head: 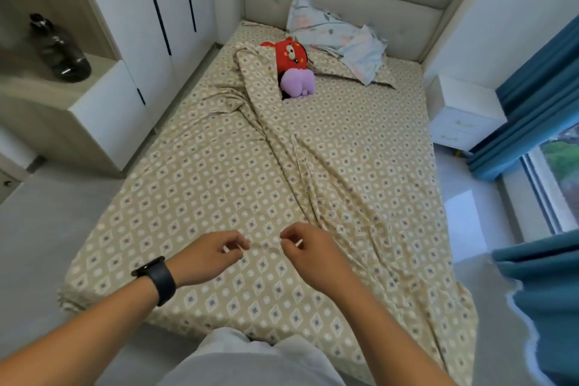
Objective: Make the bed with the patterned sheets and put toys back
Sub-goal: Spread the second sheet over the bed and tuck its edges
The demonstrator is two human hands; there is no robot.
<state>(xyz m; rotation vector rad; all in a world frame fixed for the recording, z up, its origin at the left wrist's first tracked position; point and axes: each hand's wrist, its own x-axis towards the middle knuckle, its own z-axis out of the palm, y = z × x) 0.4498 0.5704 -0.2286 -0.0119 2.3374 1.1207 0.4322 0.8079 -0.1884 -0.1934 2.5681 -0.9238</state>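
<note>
Sheet [329,147], tan with diamonds, lies rumpled; left hand [208,255] and right hand [308,249] grips curled, holding nothing.

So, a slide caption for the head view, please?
Both hands hover over the beige diamond-patterned sheet, red plush toy near the pillow.

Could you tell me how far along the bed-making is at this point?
Done: a patterned sheet covers the mattress, and the pillow leans at the headboard. In hand: the left hand and right hand hover with curled fingers over the foot of the bed, apparently holding nothing. Left: the top sheet lies bunched in a diagonal ridge, partly covering the red toy and purple toy; it needs spreading.
</note>
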